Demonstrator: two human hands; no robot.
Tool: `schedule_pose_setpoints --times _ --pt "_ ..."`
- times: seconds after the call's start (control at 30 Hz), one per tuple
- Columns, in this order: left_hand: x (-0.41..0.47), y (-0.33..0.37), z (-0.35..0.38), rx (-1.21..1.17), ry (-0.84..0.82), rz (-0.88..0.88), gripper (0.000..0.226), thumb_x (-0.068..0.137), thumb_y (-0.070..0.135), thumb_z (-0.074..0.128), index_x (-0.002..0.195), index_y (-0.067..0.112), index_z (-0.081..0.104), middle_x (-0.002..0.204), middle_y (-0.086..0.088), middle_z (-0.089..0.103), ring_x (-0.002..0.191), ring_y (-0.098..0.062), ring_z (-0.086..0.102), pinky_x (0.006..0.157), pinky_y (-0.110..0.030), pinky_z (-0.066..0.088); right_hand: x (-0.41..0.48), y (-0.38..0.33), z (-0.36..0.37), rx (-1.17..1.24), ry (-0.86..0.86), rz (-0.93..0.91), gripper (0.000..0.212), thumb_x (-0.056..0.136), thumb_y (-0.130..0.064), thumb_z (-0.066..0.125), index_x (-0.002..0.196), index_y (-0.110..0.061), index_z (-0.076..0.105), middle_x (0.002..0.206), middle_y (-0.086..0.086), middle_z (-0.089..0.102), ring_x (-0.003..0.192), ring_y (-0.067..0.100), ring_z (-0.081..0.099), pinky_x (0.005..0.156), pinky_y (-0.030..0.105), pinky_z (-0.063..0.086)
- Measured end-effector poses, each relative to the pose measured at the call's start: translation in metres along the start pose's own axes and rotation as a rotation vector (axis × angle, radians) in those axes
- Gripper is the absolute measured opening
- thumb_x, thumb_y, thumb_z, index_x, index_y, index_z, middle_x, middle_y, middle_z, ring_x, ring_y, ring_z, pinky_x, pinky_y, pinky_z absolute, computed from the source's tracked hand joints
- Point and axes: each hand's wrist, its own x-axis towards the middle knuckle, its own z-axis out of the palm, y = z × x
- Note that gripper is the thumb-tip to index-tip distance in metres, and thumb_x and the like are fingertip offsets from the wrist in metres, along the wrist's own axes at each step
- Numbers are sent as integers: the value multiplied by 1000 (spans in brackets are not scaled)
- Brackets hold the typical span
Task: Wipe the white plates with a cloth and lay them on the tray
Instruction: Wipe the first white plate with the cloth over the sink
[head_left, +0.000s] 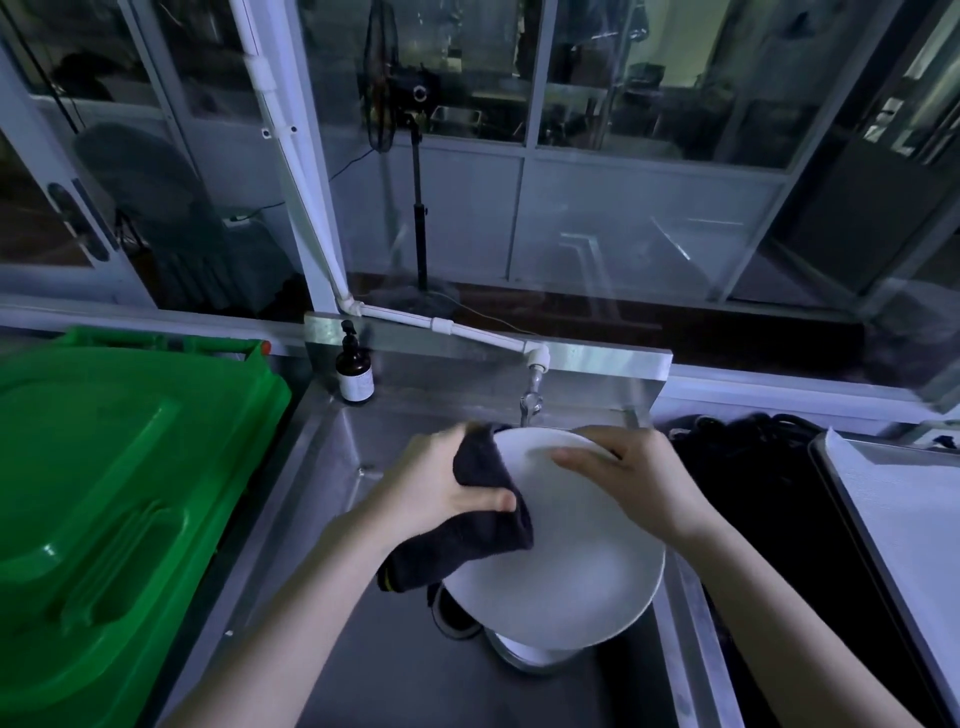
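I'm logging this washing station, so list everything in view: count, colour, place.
plate: one, white, tilted over the sink
cloth: one, dark, on the plate's left edge
sink: one, steel, centre
tap: one, metal, behind the plate
pipe: one, white, down to the tap
pump bottle: one, brown, sink's back left ledge
bin lid: one, green, left
tray: one, pale, far right
cables: one heap, black, between sink and tray
left hand: one, grips the cloth
right hand: one, holds the plate's upper rim
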Motion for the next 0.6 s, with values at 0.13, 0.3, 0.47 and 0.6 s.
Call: schedule_pose_setpoints --times 0.13,0.3,0.47,0.6 --pt "-14 -15 4 -343 115 -31 57 79 28 81 120 48 46 110 23 68 106 13 59 83 -4 43 -4 16 -7 321 315 168 34 89 -34 72 67 -9 64 59 -3 50 56 9 44 54 27 35" --pt "-11 -3 4 -356 162 -23 48 86 23 74 126 31 47 112 17 66 100 16 58 78 -1 40 -3 15 -14 315 229 125 47 91 -40 70 82 6 64 66 8 54 61 15 49 58 33 37" --pt "0 11 -3 2 -45 73 53 72 38 85 112 49 52 108 21 66 100 12 57 82 -9 42 -1 1 -5 45 -55 9 44 89 -34 73 66 0 57 59 -4 43 57 9 40 54 30 30" --pt "2 11 -3 -131 44 100 46 73 32 85 106 49 58 104 23 69 99 9 61 81 -8 44 -3 3 -5 169 13 46 26 90 -31 72 72 -12 71 60 -7 54 58 6 48 54 26 38"
